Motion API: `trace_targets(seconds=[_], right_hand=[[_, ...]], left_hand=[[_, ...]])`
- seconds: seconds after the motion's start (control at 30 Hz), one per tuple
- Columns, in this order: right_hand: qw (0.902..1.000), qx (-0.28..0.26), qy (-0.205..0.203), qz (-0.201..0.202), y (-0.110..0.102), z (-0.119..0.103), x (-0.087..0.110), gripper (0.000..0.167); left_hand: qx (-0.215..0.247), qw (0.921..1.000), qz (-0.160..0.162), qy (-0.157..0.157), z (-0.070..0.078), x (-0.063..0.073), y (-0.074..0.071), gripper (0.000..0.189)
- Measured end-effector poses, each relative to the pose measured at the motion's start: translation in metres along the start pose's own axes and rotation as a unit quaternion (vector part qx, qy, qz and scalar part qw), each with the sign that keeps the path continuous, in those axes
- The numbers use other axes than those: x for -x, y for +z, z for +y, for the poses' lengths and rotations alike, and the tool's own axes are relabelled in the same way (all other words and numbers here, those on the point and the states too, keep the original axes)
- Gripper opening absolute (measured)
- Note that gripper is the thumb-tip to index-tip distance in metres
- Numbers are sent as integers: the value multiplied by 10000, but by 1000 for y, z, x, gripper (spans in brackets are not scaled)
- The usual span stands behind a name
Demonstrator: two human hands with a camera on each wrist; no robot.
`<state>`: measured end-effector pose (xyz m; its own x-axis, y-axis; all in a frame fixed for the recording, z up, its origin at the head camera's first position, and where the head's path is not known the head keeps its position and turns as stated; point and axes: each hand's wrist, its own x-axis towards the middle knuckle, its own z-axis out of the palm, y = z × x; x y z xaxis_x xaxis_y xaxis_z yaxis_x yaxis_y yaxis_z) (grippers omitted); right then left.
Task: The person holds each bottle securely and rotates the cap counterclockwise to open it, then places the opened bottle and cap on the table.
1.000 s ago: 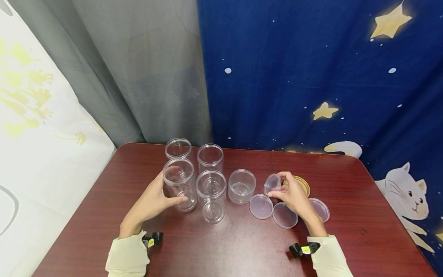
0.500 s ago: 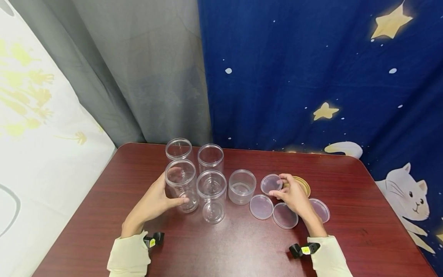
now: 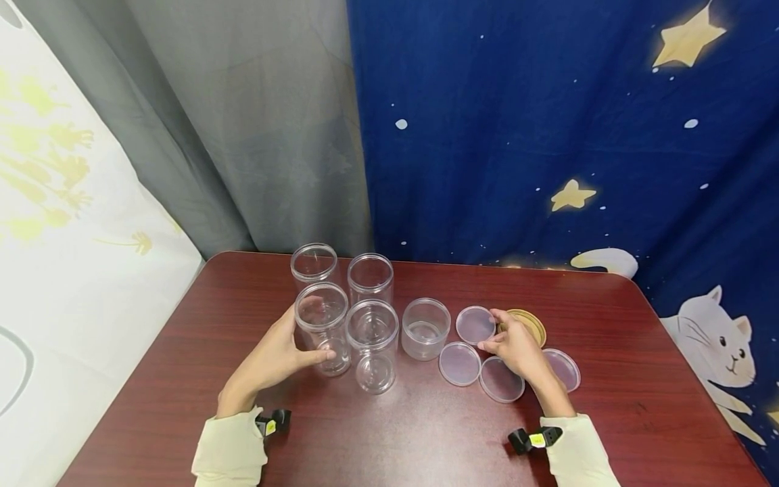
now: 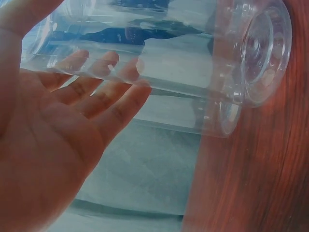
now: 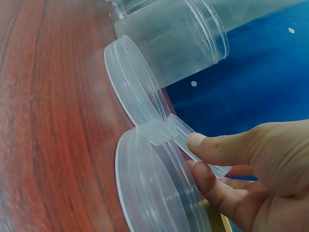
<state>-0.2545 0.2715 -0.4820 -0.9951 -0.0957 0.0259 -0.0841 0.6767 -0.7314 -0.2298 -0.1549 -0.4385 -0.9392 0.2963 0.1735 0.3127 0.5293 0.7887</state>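
Note:
My left hand (image 3: 276,352) grips a tall clear plastic jar (image 3: 322,328), thumb across its front and fingers round the far side. In the left wrist view the fingers (image 4: 118,104) bend against the wall of the jar (image 4: 183,53). At the right, my right hand (image 3: 514,345) pinches the edge of a clear round lid (image 3: 475,325), which looks flat on or very near the table. Thumb and fingers show at the rim of that lid (image 5: 186,137) in the right wrist view, partly behind two other lids.
Other tall open jars (image 3: 372,338) stand beside the held one. A shorter clear jar (image 3: 425,328) is upright mid-table. Clear lids (image 3: 459,364) lie before the right hand, one (image 3: 562,370) beyond its wrist. A gold lid (image 3: 529,326) sits partly behind that hand. Curtains (image 3: 487,135) hang behind the table.
The lid in my right hand has gone from tilted to level and lower, toward the table. My left hand and its jar have shifted slightly right and nearer to me.

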Motion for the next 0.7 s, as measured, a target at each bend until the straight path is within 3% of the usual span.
trace_targets(seconds=[0.23,0.47,0.7], right_hand=[[9980,595,211,-7,-1,-4,3,72],[9946,1031,22,58,0,-6,5,68],[9919,1260,-93,143,1,-7,5,66]], left_hand=[[50,10000,-15,85,-4,-1,3,91],[324,9994,-89,-87,-6,1,4,96],[158,9989,-329,-280,-5,4,0,96]])
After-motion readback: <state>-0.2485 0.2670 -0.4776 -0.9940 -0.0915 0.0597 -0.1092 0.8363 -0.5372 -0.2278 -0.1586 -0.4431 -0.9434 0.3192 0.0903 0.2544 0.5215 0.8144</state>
